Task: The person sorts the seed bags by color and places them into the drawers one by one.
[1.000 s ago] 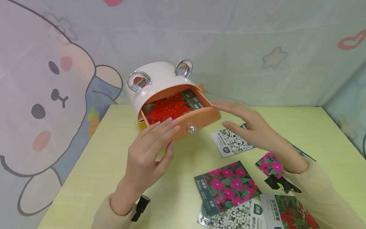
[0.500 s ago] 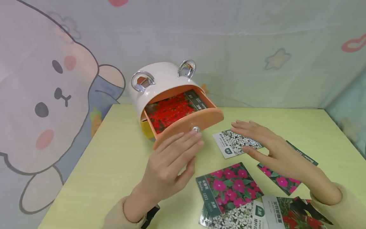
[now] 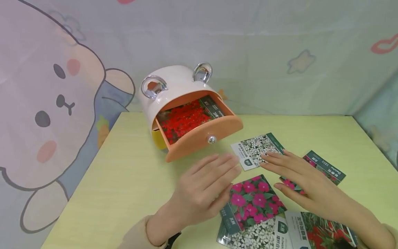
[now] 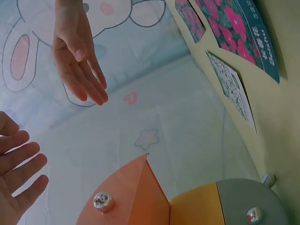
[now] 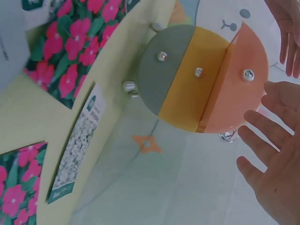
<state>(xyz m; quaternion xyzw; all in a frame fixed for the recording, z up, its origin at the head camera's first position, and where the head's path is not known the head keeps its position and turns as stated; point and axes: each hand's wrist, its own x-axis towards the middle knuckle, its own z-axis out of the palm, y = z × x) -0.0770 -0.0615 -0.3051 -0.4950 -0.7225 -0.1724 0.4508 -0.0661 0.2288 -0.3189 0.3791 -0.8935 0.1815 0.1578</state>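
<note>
My left hand (image 3: 205, 190) hovers with straight fingers in front of the drawer unit, over the edge of a pink-flower seed packet (image 3: 256, 200). With fingers spread, my right hand (image 3: 308, 183) hovers above a white-flower packet (image 3: 258, 148) and another pink-flower packet (image 3: 324, 166), partly covering both. Neither hand holds anything. The orange drawer (image 3: 202, 136), with a silver knob, stands pulled out of a small white cabinet (image 3: 177, 81) with chrome ears. A red-flower packet (image 3: 186, 117) lies face up in that drawer.
Further packets lie near the front: a second white-flower packet (image 3: 253, 237), partly under the pink one, and a red-flower packet (image 3: 323, 230). Below the orange drawer are a yellow drawer (image 5: 197, 70) and a grey drawer (image 5: 164, 70). A printed cloth (image 3: 258, 62) hangs behind the table.
Both hands have drawn back from the orange drawer toward the right and the front. The drawer and the packet in it look unchanged.
</note>
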